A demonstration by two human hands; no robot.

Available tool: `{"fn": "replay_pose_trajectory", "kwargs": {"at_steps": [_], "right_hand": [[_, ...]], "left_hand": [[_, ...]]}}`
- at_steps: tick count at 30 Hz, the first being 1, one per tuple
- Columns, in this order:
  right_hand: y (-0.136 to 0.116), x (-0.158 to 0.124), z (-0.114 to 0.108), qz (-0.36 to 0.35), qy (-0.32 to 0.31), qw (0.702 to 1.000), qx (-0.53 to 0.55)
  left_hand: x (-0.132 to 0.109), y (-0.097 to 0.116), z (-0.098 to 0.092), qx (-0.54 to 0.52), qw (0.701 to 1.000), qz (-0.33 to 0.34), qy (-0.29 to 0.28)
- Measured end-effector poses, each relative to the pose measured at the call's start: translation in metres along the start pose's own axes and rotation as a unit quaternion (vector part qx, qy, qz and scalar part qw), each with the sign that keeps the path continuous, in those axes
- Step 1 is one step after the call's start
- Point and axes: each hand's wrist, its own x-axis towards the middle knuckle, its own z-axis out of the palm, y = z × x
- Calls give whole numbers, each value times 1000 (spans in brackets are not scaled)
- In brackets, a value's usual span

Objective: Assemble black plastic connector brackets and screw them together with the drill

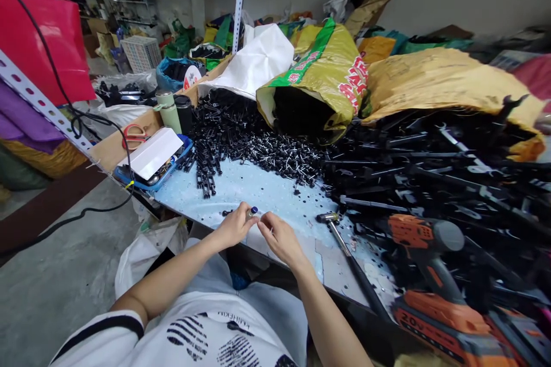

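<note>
My left hand [235, 226] is closed in a pinch on a small part with a blue tip [253, 211], held just above the pale blue table [258, 189]. My right hand [279, 236] is closed too, its fingertips meeting the left hand's at that small part. Both hands hover at the table's near edge. A heap of small black plastic parts [249, 137] lies just beyond them. A short chain of joined black parts [205, 175] lies at the left of the heap.
A hammer [344, 246] lies to the right of my hands. An orange cordless drill [424, 246] sits at the right among long black parts [430, 166]. A yellow-green sack [318, 80], a white sack [253, 63], a blue tray [155, 169], two flasks [176, 112] and scissors [134, 135] stand behind.
</note>
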Motion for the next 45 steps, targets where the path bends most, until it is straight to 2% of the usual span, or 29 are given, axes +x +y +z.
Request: {"fn": "replay_pose_trajectory", "kwargs": {"at_steps": [3, 6, 10, 13, 16, 19, 22, 24, 26, 31, 36, 41, 45], "right_hand": [[5, 0, 1, 13, 19, 1000, -19], [9, 0, 1, 40, 14, 998, -53], [12, -4, -1, 25, -28, 998, -55], [13, -10, 0, 16, -43, 998, -42], [15, -17, 4, -1, -45, 999, -28], [15, -24, 5, -20, -56, 998, -38], [13, -31, -4, -57, -65, 995, -39], [12, -34, -12, -98, -78, 992, -9], [11, -35, -19, -118, -95, 988, 26], [17, -32, -22, -39, -127, 990, 35], [19, -30, -21, -69, -116, 989, 57], [19, -33, -20, -130, -116, 984, -47], [38, -27, -16, -111, -67, 981, -142]], "left_hand": [[-2, 8, -4, 83, 995, -8, -60], [-7, 14, 2, 155, 980, 12, -124], [-10, 17, 11, 218, 965, 33, -144], [-10, 19, 11, 242, 958, 30, -152], [-11, 21, 7, 230, 957, 44, -172], [-13, 21, 5, 162, 966, 54, -196], [-14, 17, 4, 85, 967, 46, -237], [-13, 13, 4, 74, 963, 45, -255], [-13, 10, 3, 103, 959, 55, -258], [-13, 7, 3, 187, 948, 81, -243], [-13, 11, 4, 201, 946, 71, -245], [-11, 9, 6, 170, 953, 59, -244], [-8, 2, 5, 57, 967, -12, -249]]}}
